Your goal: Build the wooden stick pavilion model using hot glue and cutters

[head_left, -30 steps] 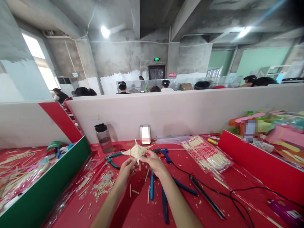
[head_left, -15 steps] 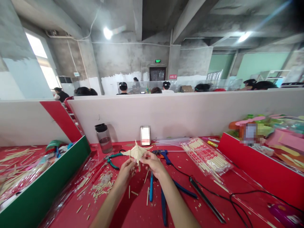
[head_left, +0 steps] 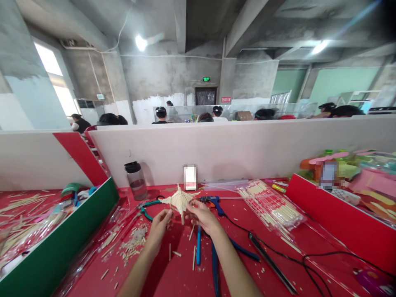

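Note:
A star-shaped model of thin wooden sticks, with a raised point and spread arms, is held above the red table. My right hand is closed on its right side, thumb and fingers pinching it. My left hand is closed at the model's lower left; a thin wooden stick seems to rise from its fingertips. Beneath the hands lie a blue pen-like tool, dark blue long-handled pliers and a few loose stick pieces.
Green-handled pliers and stick scraps lie left, near a water bottle. A phone leans on the white partition. To the right are a blue glue gun, its cord, a black bar-shaped tool and bagged sticks.
My left hand has drawn slightly left, its fingertips farther from the model's centre. My right hand still grips the model. The whole view has shifted very slightly.

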{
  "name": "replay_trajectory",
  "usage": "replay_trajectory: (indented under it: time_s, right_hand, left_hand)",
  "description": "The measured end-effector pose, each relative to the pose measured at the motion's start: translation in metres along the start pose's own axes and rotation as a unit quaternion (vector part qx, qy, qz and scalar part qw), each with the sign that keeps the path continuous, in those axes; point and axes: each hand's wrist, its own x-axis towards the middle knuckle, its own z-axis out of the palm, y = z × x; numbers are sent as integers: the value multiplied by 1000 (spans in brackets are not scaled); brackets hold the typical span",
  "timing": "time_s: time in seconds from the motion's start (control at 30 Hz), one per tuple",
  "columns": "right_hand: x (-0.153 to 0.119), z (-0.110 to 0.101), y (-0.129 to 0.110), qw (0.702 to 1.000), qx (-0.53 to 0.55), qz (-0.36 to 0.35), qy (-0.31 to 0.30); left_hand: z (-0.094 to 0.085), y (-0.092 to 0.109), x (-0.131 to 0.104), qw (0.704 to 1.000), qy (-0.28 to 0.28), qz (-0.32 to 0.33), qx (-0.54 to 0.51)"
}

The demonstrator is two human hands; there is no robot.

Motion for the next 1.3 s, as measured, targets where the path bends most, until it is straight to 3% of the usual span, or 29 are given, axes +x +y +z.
replay_trajectory:
  time_s: [0.13,0.33,0.53,0.7,0.83,1.07,1.3]
  right_hand:
    - [3,2,2,999,-28,-14,15]
    - [5,0,4,998,-44,-54,-3]
    - [-5,-1,-4,987,-75,-104,-93]
    - [-12,2,-12,981,-85,-119,-131]
    - [-11,1,-10,975,-92,-129,-152]
    - [-4,-4,-2,978,-99,-120,-142]
    - [-10,-2,-8,980,-88,-115,-139]
  left_hand:
    - [-13,-9,9,997,58,47,24]
    - [2,-9,8,996,10,84,34]
    - [1,5,3,983,92,155,34]
    - [-7,14,0,972,98,208,49]
    - [-8,14,-3,970,124,206,45]
    - [-7,15,-6,972,115,199,41]
    - [-5,15,-9,976,115,175,63]
